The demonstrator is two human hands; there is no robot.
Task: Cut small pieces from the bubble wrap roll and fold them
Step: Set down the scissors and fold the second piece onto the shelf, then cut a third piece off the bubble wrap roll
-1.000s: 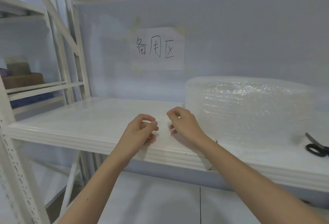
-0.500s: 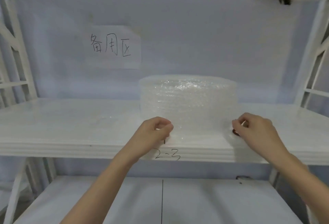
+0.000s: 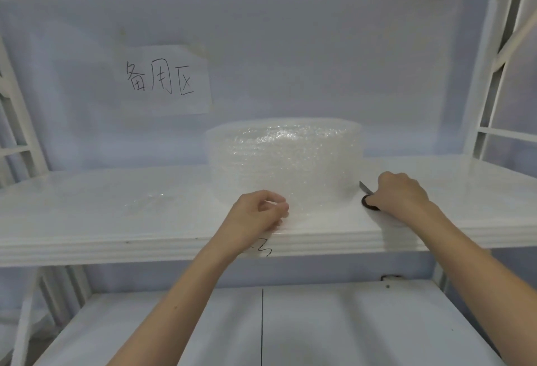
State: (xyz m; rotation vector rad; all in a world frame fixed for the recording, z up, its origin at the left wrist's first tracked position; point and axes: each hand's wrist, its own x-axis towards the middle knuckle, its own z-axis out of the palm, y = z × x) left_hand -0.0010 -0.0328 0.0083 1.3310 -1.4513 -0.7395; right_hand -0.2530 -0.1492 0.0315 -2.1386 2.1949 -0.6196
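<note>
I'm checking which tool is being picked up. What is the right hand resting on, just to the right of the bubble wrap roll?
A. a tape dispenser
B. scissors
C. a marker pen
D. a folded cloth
B: the right hand grips scissors lying on the shelf beside the bubble wrap roll; a dark handle loop and blade show.

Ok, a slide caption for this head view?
Left hand pinches the bubble wrap roll while right hand grips scissors.
</note>
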